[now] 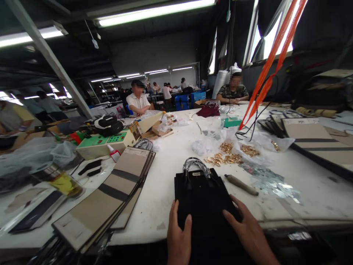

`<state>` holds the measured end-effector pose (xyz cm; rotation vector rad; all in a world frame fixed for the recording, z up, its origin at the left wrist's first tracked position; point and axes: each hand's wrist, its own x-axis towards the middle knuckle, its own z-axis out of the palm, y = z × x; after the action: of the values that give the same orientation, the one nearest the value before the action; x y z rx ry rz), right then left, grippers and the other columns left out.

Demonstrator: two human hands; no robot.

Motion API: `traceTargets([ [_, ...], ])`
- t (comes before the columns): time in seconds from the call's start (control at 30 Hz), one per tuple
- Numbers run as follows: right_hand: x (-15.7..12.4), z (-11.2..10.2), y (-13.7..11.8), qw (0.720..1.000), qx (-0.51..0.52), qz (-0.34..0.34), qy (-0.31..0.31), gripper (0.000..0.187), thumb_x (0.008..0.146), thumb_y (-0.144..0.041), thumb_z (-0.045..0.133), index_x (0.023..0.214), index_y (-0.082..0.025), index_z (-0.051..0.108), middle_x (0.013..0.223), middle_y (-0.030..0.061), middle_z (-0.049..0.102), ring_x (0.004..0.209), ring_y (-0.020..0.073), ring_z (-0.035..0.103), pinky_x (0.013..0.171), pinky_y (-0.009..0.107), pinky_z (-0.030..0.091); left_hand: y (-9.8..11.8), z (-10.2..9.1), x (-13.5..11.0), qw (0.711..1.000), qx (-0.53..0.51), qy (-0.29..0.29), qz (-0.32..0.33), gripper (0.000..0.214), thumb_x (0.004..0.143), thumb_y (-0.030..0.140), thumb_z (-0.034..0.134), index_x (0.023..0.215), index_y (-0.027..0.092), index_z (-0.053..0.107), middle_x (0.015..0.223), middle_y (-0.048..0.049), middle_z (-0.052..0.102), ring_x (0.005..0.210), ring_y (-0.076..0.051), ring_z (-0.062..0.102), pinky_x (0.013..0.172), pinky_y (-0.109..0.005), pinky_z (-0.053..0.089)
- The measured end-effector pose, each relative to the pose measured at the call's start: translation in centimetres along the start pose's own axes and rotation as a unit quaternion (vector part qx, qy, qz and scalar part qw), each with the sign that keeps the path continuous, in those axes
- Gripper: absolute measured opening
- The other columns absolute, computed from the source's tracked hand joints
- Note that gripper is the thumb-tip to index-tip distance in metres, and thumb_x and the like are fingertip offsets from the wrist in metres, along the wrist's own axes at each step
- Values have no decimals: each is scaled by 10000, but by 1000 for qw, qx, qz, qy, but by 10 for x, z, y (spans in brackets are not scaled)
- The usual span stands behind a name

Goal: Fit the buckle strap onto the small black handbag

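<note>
Nearest, the left hand [178, 235] and right hand [248, 230] lay flat, fingers spread, on a black handbag [204, 200] at the white table's [171, 162] near edge. Beyond lay a tool [241, 184], then gold fittings [228, 154].

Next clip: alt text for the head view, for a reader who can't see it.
Both hands, left hand and right hand, rest flat on a black bag lying at the near edge of a white table. Beyond it lie a punch tool and gold fittings, with tan panels stacked to the left. Two seated people work at the far end.
</note>
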<state>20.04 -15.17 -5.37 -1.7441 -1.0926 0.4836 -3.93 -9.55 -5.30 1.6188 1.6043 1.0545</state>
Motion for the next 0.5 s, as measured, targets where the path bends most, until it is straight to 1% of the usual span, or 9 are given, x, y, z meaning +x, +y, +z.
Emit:
traceTargets([
  [0.07,11,3,-15,1000,10,-11,-6,581,885,-562,629,1371,-244,638,1432,97,640,1350,352,580,1181,567,450,5,-7,4,999,-24,19,-11,580,965,482,505,1485,227,485,1604,-95,456,1508,-285,407,1258,-464,354],
  [0.17,30,10,-38,998,14,-52,-13,506,890,-491,627,1336,-255,670,1460,79,622,1383,330,553,1216,561,403,13,-23,20,999,-22,43,2,557,929,461,546,1428,213,529,1553,-102,497,1470,-282,451,1258,-442,354],
  [0.23,40,19,-48,997,11,-79,-16,500,893,-452,621,1344,-241,668,1488,87,599,1409,314,528,1234,546,377,16,-32,36,999,-15,40,4,572,918,437,570,1440,208,518,1546,-102,498,1465,-272,455,1260,-423,348],
  [0.27,43,25,-51,996,7,-88,-18,501,890,-432,619,1342,-223,670,1496,99,589,1415,310,522,1240,539,365,16,-34,44,999,-15,29,-4,585,918,420,577,1456,202,502,1552,-106,493,1464,-268,455,1257,-414,352],
  [0.33,48,35,-50,996,-8,-85,-26,501,868,-394,630,1324,-194,681,1479,124,600,1404,313,533,1236,531,369,11,-34,57,999,-21,-5,-34,617,921,372,580,1493,179,456,1565,-125,484,1463,-265,460,1246,-406,367],
  [0.4,49,40,-45,996,-19,-80,-42,495,836,-369,664,1299,-197,697,1448,123,625,1377,324,559,1215,523,399,1,-30,63,998,-18,-33,-53,641,924,343,572,1519,163,416,1574,-140,478,1468,-267,460,1245,-411,369],
  [0.47,53,36,-38,994,-23,-82,-67,476,836,-378,688,1286,-223,711,1406,97,661,1335,326,594,1178,499,445,-10,-26,63,998,-7,-36,-47,647,929,360,563,1528,172,403,1578,-134,478,1479,-268,448,1252,-423,358],
  [0.5,57,31,-36,993,-30,-84,-78,461,862,-403,677,1288,-230,713,1383,84,680,1301,318,620,1147,476,476,-15,-24,61,999,-1,-31,-38,643,931,377,558,1525,184,406,1582,-126,477,1486,-269,440,1255,-427,354],
])
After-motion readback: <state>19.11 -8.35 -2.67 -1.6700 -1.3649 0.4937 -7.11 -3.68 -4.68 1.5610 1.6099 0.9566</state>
